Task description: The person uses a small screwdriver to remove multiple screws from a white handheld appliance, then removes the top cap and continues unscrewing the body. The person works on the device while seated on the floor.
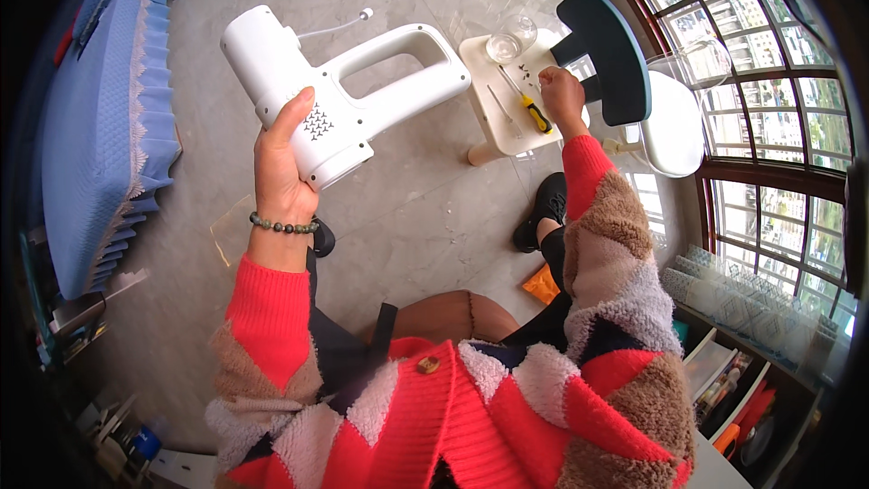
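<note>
My left hand (288, 147) is wrapped round the body of a white handheld electric appliance (330, 95). The appliance has a looped handle, a patch of vent slots and dark spots along its edges, and a short white cable (337, 29) sticks out behind it. To the right, my right hand (563, 95) is closed over a small cream stool (486, 113); whatever its fingers hold is hidden. Beside that hand lie a yellow and black screwdriver (536, 114), a thin rod-like tool (503, 110) and several tiny dark pieces (525, 70), perhaps screws. A clear glass container (511, 38) stands at the stool's far side.
A dark chair backrest (608, 54) with a white seat (673, 124) stands right of the stool. A blue-covered bed (113, 136) is at the left. An orange packet (541, 284) lies near my right foot. Windows (769, 81) and open drawers (724, 376) line the right.
</note>
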